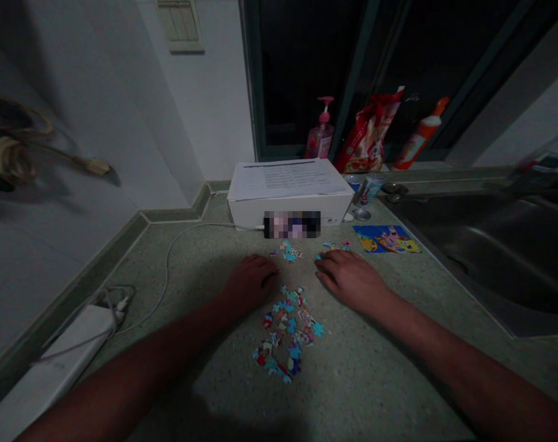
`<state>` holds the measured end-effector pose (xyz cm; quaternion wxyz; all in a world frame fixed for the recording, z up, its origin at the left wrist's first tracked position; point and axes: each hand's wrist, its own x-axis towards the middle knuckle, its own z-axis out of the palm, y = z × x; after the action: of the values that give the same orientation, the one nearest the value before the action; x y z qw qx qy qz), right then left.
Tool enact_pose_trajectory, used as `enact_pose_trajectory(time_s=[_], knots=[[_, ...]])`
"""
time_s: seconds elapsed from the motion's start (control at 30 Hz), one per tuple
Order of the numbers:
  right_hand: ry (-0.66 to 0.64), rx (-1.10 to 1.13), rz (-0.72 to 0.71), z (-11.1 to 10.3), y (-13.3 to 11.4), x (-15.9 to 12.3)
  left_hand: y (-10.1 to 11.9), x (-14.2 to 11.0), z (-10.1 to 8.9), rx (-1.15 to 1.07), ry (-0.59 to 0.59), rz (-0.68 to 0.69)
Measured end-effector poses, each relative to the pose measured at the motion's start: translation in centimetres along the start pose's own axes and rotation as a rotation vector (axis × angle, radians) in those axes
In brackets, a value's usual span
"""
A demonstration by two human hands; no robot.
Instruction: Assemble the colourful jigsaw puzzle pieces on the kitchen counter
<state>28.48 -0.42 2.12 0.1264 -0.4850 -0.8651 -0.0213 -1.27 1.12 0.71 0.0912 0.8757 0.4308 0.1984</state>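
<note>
My left hand rests palm down on the green speckled counter, fingers loosely bent and thumb apart, with nothing visible in it. Opposite, my right hand lies with fingers stretched out, their tips by a blue jigsaw piece at the edge of a small group of pieces; whether they touch it I cannot tell. Between the hands and farther back is another small cluster of jigsaw pieces. Nearer to me a larger loose heap of colourful jigsaw pieces spreads over the counter.
A white box with a printed sheet on top stands at the back, a phone leaning on it with a cable. A cartoon picture card lies right, beside the sink. A white power strip sits left.
</note>
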Motion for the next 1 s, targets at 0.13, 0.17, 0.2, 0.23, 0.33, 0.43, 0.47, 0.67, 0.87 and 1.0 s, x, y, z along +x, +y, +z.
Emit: enact_pose_trajectory(time_s=[0.13, 0.17, 0.2, 0.23, 0.33, 0.43, 0.47, 0.67, 0.87, 1.0], knots=[[0.036, 0.047, 0.009, 0.1, -0.6, 0.1, -0.2, 0.0, 0.2, 0.034, 0.021, -0.011], [0.04, 0.056, 0.003, 0.1, -0.8, 0.2, -0.3, 0.0, 0.3, 0.035, 0.026, 0.001], [0.044, 0.066, -0.008, 0.2, -1.1, 0.2, -0.4, 0.0, 0.5, 0.029, 0.036, 0.013], [0.049, 0.079, -0.023, 0.3, -1.4, 0.3, -0.6, -0.1, 0.6, 0.019, 0.04, 0.026], [0.07, 0.14, -0.087, 0.6, -2.3, 0.5, -0.7, -0.2, 0.8, -0.065, 0.017, 0.14], [0.082, 0.216, -0.158, 1.0, -3.1, 0.7, -0.6, -0.2, 0.7, -0.104, 0.007, 0.193], [0.086, 0.237, -0.177, 1.2, -3.3, 0.8, -0.5, -0.2, 0.6, -0.088, 0.018, 0.161], [0.066, 0.288, -0.301, 1.7, -3.8, 1.4, -0.6, -0.2, 0.5, -0.039, 0.085, 0.05], [0.025, 0.261, -0.283, 1.6, -3.7, 1.4, -0.3, 0.0, 0.2, -0.034, 0.059, 0.018], [0.029, 0.241, -0.268, 1.4, -3.5, 1.3, -0.3, 0.0, 0.3, -0.005, 0.057, -0.031]])
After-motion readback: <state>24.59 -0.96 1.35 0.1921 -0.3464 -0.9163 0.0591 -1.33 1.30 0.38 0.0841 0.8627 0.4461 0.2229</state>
